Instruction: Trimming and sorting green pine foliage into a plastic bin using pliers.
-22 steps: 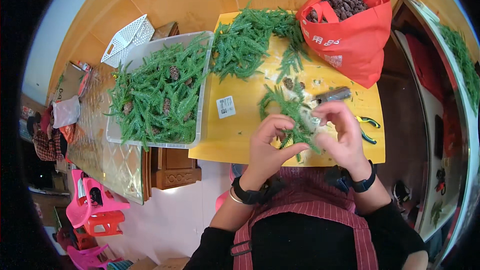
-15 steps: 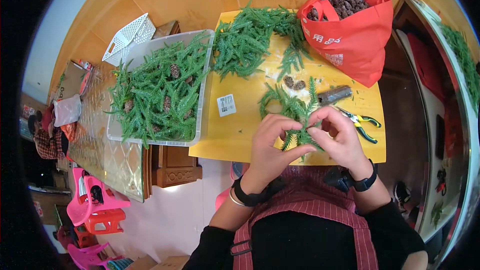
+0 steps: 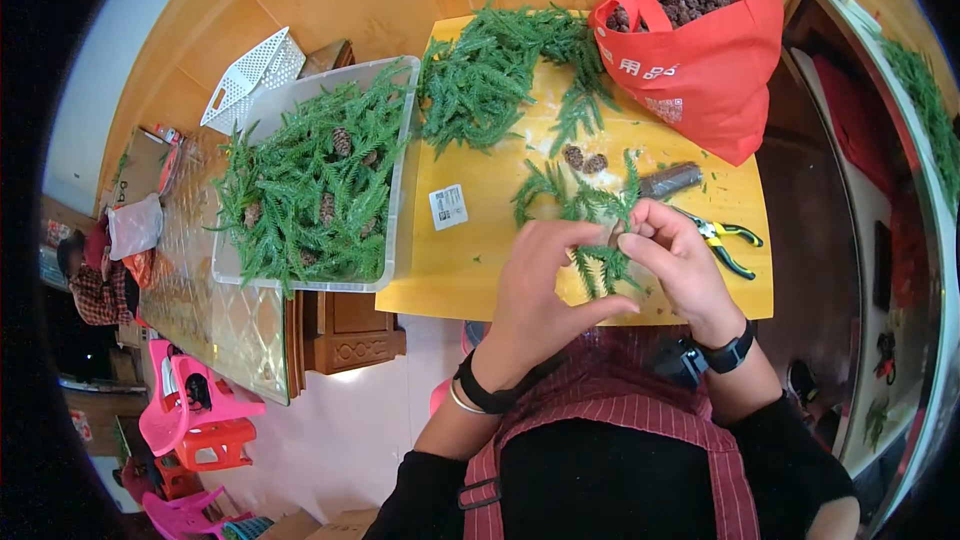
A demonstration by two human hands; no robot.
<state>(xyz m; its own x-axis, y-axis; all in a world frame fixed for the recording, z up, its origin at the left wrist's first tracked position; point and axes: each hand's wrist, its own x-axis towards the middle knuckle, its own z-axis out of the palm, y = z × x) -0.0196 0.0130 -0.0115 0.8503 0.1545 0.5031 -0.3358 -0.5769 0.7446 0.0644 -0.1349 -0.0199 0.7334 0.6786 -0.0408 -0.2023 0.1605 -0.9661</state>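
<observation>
Over the near part of the yellow board (image 3: 405,270), my right hand (image 3: 680,255) pinches a green artificial pine sprig (image 3: 595,202) at its middle, thumb against fingertips. What else may lie in that pinch is too small to tell. My left hand (image 3: 545,295) is beside the sprig's left side, thumb spread wide from the fingers, with green needles showing in the gap; its fingertips are close to the stem. Just beyond the sprig lie small brown pine cones (image 3: 585,160) and a dark wire roll (image 3: 670,180). Pliers (image 3: 725,240) with yellow-and-black handles rest right of my right hand.
At left stands a clear plastic bin (image 3: 402,200) of pine sprigs and cones, with a white basket (image 3: 255,78) behind it. Loose pine sprigs (image 3: 480,80) are heaped at the back. A red bag (image 3: 690,70) full of pine cones stands back right. A white label (image 3: 448,207) lies on the board.
My left thumb has spread farther from its fingers. The right hand keeps its pinch on the sprig, whose lower tips now hang between the hands. The view has shifted slightly.
</observation>
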